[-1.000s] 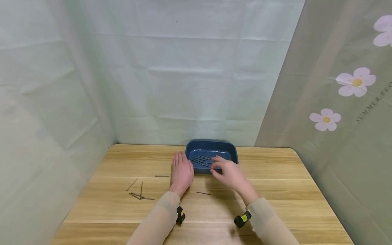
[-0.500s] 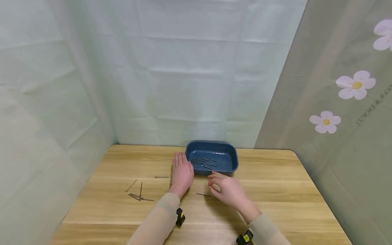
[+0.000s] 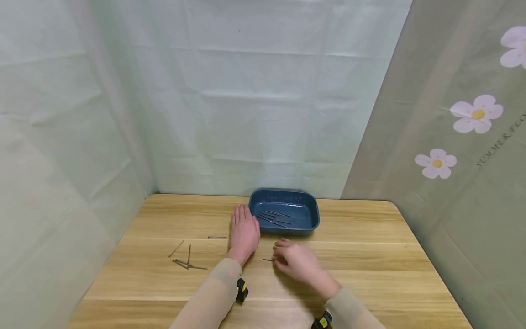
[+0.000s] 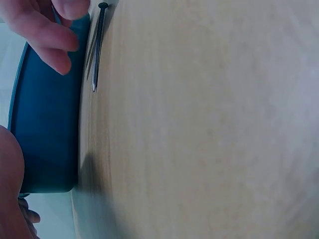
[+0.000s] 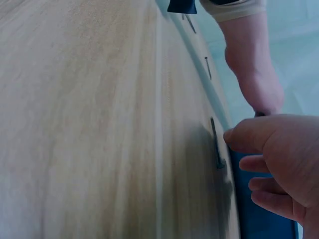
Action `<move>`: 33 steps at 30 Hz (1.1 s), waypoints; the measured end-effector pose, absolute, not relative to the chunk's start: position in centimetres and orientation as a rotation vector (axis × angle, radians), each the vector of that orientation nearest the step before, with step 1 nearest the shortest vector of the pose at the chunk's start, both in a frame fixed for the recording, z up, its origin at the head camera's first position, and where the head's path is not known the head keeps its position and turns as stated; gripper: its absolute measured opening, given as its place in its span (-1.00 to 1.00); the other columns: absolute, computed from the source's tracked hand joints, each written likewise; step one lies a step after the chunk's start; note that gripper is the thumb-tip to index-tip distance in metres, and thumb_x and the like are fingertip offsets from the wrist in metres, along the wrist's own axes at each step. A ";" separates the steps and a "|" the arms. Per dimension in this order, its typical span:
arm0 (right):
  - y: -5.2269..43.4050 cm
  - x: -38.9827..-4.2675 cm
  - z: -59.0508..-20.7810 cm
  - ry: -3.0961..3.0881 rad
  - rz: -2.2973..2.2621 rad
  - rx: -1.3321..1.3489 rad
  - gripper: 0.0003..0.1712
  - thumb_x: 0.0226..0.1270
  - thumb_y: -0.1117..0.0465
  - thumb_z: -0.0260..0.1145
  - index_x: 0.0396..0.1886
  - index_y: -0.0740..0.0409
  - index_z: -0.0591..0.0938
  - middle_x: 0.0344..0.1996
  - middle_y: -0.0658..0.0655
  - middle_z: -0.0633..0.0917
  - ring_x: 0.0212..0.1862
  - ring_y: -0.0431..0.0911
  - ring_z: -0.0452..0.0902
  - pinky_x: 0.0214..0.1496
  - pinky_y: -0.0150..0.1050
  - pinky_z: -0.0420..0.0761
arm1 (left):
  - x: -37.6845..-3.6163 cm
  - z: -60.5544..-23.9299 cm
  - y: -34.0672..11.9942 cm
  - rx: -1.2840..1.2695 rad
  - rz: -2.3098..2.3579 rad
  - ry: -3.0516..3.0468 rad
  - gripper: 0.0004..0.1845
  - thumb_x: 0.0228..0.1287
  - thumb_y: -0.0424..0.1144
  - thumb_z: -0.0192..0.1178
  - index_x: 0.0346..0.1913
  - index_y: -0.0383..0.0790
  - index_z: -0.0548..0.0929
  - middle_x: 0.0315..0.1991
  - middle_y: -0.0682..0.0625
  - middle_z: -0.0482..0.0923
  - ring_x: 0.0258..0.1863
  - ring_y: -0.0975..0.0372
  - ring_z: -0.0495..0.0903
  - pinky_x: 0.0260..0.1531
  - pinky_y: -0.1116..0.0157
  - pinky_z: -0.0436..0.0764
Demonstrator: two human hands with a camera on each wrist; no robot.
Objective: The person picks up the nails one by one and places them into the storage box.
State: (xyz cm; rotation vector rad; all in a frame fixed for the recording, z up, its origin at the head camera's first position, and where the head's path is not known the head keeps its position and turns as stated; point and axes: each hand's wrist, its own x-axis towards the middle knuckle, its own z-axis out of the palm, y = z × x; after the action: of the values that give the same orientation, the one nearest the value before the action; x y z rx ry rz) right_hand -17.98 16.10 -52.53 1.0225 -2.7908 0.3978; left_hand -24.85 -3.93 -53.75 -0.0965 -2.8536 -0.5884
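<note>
Fingertips [image 3: 277, 254] of right hand [image 3: 297, 264] at loose nail [image 3: 268, 260], loosely curled, not yet closed on it.
Nail flat on wooden table [image 3: 370, 256], just before blue tray [image 3: 284, 212]; left hand [image 3: 244, 232] flat, fingers straight, beside tray.

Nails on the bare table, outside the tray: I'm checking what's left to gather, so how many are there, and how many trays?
Nails on the table: about 6, one by the right hand
Blue tray: 1
Total: about 7

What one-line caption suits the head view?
Right hand reaches a loose nail on the table; left hand rests beside the blue tray.
</note>
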 end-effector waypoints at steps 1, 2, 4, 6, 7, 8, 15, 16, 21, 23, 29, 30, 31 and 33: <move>15.9 -18.0 -52.7 -2.798 0.386 1.016 -0.89 0.38 0.14 0.52 -0.16 0.02 0.84 0.15 0.15 0.79 0.28 0.14 0.68 0.28 0.04 0.68 | -24.8 -53.8 -4.0 -0.097 -0.586 -2.856 -0.36 0.72 -0.17 -0.17 0.60 -0.59 0.19 0.61 -0.44 0.17 0.67 -0.24 0.01 0.61 -0.13 0.12; 15.8 -18.0 -52.8 -2.801 0.372 1.012 -0.91 0.37 0.14 0.52 -0.18 0.00 0.85 0.14 0.13 0.79 0.28 0.13 0.68 0.26 0.03 0.69 | -24.8 -53.8 -4.0 -0.099 -0.589 -2.854 -0.36 0.72 -0.17 -0.16 0.59 -0.59 0.20 0.61 -0.45 0.16 0.66 -0.25 0.02 0.61 -0.14 0.12; 15.6 -18.1 -53.1 -2.799 0.350 1.003 -0.94 0.35 0.15 0.53 -0.22 -0.02 0.84 0.11 0.08 0.79 0.27 0.10 0.69 0.24 0.00 0.70 | -24.9 -53.9 -4.1 -0.105 -0.585 -2.856 -0.36 0.73 -0.16 -0.19 0.59 -0.59 0.19 0.62 -0.45 0.16 0.66 -0.25 0.03 0.61 -0.14 0.11; 15.5 -18.2 -53.4 -2.796 0.333 1.000 -0.96 0.32 0.16 0.55 -0.26 -0.03 0.84 0.06 0.03 0.79 0.26 0.08 0.69 0.20 -0.03 0.73 | -24.9 -53.9 -4.0 -0.106 -0.576 -2.859 -0.36 0.74 -0.15 -0.23 0.60 -0.59 0.19 0.62 -0.45 0.15 0.66 -0.25 0.03 0.61 -0.13 0.11; 15.4 -18.2 -53.5 -2.795 0.328 0.997 -0.97 0.31 0.17 0.56 -0.28 -0.04 0.84 0.03 0.00 0.79 0.25 0.06 0.69 0.18 -0.04 0.74 | -24.9 -53.9 -4.0 -0.107 -0.574 -2.856 -0.37 0.74 -0.15 -0.24 0.60 -0.59 0.20 0.62 -0.45 0.16 0.66 -0.25 0.04 0.61 -0.13 0.11; 15.4 -18.2 -53.6 -2.792 0.319 0.993 -0.97 0.29 0.18 0.56 -0.29 -0.04 0.84 0.01 -0.01 0.79 0.24 0.05 0.70 0.16 -0.05 0.75 | -25.0 -53.9 -4.0 -0.107 -0.571 -2.856 -0.37 0.75 -0.15 -0.25 0.59 -0.59 0.20 0.62 -0.45 0.16 0.66 -0.25 0.04 0.61 -0.13 0.11; 15.0 -18.1 -53.7 -2.762 0.286 0.941 -0.91 0.24 0.22 0.59 -0.41 -0.06 0.82 -0.13 -0.07 0.77 0.14 -0.03 0.74 -0.08 -0.12 0.80 | -24.9 -53.9 -3.9 -0.109 -0.551 -2.844 -0.37 0.74 -0.16 -0.21 0.58 -0.60 0.21 0.60 -0.45 0.19 0.65 -0.25 0.07 0.60 -0.13 0.15; 14.9 -18.1 -53.7 -2.768 0.293 0.928 -0.90 0.23 0.23 0.58 -0.43 -0.06 0.81 -0.15 -0.08 0.77 0.10 -0.05 0.75 -0.11 -0.14 0.79 | -24.9 -53.9 -3.9 -0.110 -0.557 -2.842 -0.37 0.74 -0.16 -0.21 0.58 -0.60 0.21 0.60 -0.45 0.19 0.65 -0.26 0.07 0.60 -0.14 0.15; 14.4 -18.0 -53.6 -2.811 0.337 0.865 -0.84 0.21 0.26 0.57 -0.49 -0.06 0.77 -0.26 -0.11 0.74 -0.09 -0.12 0.74 -0.22 -0.21 0.75 | -24.9 -53.9 -4.0 -0.103 -0.570 -2.839 -0.37 0.74 -0.16 -0.25 0.59 -0.60 0.20 0.61 -0.45 0.16 0.65 -0.26 0.07 0.60 -0.14 0.12; 14.3 -18.1 -53.6 -2.828 0.339 0.849 -0.84 0.21 0.26 0.57 -0.50 -0.05 0.76 -0.28 -0.12 0.72 -0.12 -0.12 0.72 -0.23 -0.22 0.74 | -24.9 -53.9 -4.0 -0.101 -0.572 -2.841 -0.37 0.74 -0.16 -0.26 0.59 -0.60 0.20 0.62 -0.45 0.15 0.65 -0.25 0.06 0.61 -0.13 0.11; 14.1 -18.1 -53.6 -2.836 0.297 0.841 -0.85 0.21 0.26 0.57 -0.50 -0.03 0.77 -0.30 -0.11 0.73 -0.06 -0.11 0.73 -0.20 -0.21 0.76 | -24.9 -53.8 -3.9 -0.105 -0.586 -2.835 -0.38 0.74 -0.16 -0.24 0.59 -0.60 0.21 0.61 -0.46 0.16 0.65 -0.25 0.06 0.61 -0.13 0.11; 14.0 -18.1 -53.7 -2.831 0.283 0.844 -0.84 0.21 0.25 0.57 -0.50 -0.03 0.76 -0.32 -0.11 0.72 -0.08 -0.12 0.72 -0.23 -0.23 0.75 | -24.9 -53.8 -3.9 -0.105 -0.584 -2.836 -0.37 0.74 -0.17 -0.24 0.59 -0.60 0.20 0.61 -0.46 0.16 0.65 -0.25 0.06 0.61 -0.13 0.11; 14.0 -18.1 -53.7 -2.825 0.270 0.847 -0.84 0.20 0.25 0.57 -0.51 -0.02 0.74 -0.35 -0.11 0.70 -0.13 -0.13 0.70 -0.28 -0.25 0.73 | -24.9 -53.8 -3.9 -0.107 -0.582 -2.835 -0.37 0.74 -0.17 -0.24 0.59 -0.61 0.20 0.61 -0.46 0.16 0.65 -0.26 0.06 0.61 -0.13 0.11; 13.9 -18.1 -53.8 -2.816 0.248 0.848 -0.81 0.19 0.25 0.56 -0.53 -0.02 0.71 -0.41 -0.12 0.65 -0.22 -0.16 0.65 -0.35 -0.28 0.68 | -24.9 -53.9 -3.9 -0.111 -0.582 -2.833 -0.37 0.74 -0.17 -0.23 0.58 -0.61 0.20 0.60 -0.47 0.17 0.65 -0.27 0.06 0.61 -0.14 0.12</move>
State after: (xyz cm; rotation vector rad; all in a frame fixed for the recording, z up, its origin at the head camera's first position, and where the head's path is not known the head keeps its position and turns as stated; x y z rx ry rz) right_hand -18.11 13.94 -53.79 0.8475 -2.8157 0.2482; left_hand -24.86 -3.90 -53.91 -0.1111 -2.8325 -0.5823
